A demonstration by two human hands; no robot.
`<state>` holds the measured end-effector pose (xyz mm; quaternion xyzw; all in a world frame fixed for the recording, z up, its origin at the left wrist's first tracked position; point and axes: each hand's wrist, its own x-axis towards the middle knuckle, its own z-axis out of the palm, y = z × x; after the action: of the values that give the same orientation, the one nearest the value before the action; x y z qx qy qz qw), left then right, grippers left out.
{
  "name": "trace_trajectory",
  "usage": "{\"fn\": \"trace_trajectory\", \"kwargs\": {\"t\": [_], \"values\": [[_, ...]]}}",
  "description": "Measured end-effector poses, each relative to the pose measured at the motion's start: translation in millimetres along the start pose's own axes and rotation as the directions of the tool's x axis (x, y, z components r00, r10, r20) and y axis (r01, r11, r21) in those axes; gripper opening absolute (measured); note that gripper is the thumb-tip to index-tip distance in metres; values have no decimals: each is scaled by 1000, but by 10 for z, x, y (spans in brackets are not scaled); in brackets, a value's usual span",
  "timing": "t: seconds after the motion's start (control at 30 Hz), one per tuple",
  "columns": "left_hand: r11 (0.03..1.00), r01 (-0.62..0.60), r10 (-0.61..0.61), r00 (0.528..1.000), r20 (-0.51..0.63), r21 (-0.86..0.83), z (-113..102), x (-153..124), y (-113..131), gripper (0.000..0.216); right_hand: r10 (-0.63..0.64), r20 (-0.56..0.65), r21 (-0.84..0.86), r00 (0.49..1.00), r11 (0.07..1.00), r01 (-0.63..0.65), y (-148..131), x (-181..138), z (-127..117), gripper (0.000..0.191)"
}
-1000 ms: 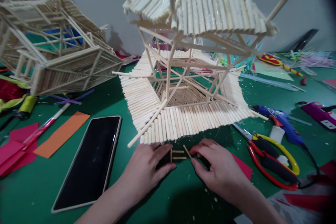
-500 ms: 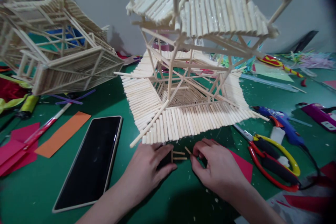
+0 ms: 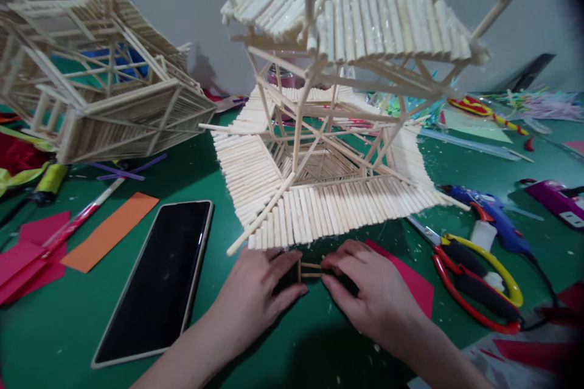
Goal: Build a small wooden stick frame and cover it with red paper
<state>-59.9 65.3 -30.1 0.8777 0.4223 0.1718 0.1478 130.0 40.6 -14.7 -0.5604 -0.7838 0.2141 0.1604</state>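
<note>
Just in front of a wooden stick model (image 3: 314,209) with slatted roofs, my left hand (image 3: 258,282) is closed on a small frame of thin wooden sticks (image 3: 311,275). Two of the sticks run to the right out of that hand, side by side. At their far ends is my right hand (image 3: 371,282), thumb and forefinger pinched together. A short wooden stick is in that pinch, mostly hidden by the fingertips now. Both hands rest low over the green table (image 3: 328,340).
A phone (image 3: 157,279) lies to the left, beside an orange paper strip (image 3: 109,231). Scissors (image 3: 479,282) and a blue glue gun (image 3: 488,213) lie on the right. Red paper (image 3: 410,282) is partly under my right hand. A second stick model (image 3: 123,115) stands back left.
My right hand has moved left, bringing its short stick up to the free ends of the two sticks. My left hand stays in place.
</note>
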Motion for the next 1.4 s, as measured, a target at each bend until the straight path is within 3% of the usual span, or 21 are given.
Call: {"fn": "trace_trajectory", "kwargs": {"t": [0.27, 0.47, 0.77, 1.27, 1.4], "values": [[999, 38, -38, 997, 71, 0, -54, -8, 4, 37, 28, -26, 17, 999, 999, -28, 41, -5, -9, 14], [999, 31, -29, 995, 99, -15, -84, -6, -10, 44, 47, -186, 150, 981, 988, -19, 98, -94, -52, 13], [999, 39, -38, 998, 47, -35, -53, -13, -23, 34, 137, -335, 295, 932, 955, -34, 202, -167, -26, 10], [994, 105, -99, 985, 139, -41, -140, 42, 38, 44, 169, -326, 342, 930, 938, -51, 213, -172, 24, 11], [992, 106, -95, 986, 139, -74, -172, 44, 73, 35, 174, -304, 345, 937, 937, -62, 209, -176, 17, 11]]}}
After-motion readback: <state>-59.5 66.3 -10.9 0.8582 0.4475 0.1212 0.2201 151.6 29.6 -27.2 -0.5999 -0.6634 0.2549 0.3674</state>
